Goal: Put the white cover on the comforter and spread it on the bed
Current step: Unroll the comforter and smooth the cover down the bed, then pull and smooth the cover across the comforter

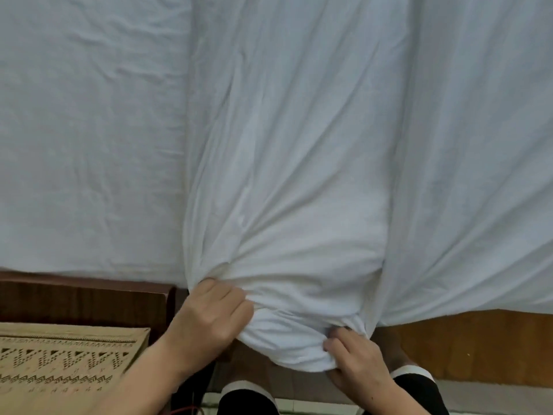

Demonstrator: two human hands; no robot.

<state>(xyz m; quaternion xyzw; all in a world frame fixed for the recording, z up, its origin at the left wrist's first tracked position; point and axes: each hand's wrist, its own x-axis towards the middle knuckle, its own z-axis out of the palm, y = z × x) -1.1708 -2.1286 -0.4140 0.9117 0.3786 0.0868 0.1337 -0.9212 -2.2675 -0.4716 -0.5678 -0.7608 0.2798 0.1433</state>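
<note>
- The bed (pixel 89 145) is seen from its near edge; it is covered by a creased white sheet that fills the left and upper part of the view.
- The white cover (pixel 287 163) is laid lengthwise over the middle of the bed, from the far side to the near edge. Long folds are drawn toward its near end, which is bunched into a rounded bulge overhanging the bed edge. More white cloth is spread to the right; whether it belongs to the cover cannot be told.
- The comforter cannot be made out separately; only the padded bulge inside the cover is visible.
- The wooden bed frame (pixel 478 345) is exposed below the cloth at right.
- A woven patterned mat (pixel 65 363) lies at lower left, beside the bed.
- The left hand (pixel 214 314) is clamped on the left side of the bunched cover end, fingers curled into the cloth.
- The right hand (pixel 356 359) is clamped on the lower right of the same bunch, fingertips dug into the folds.
</note>
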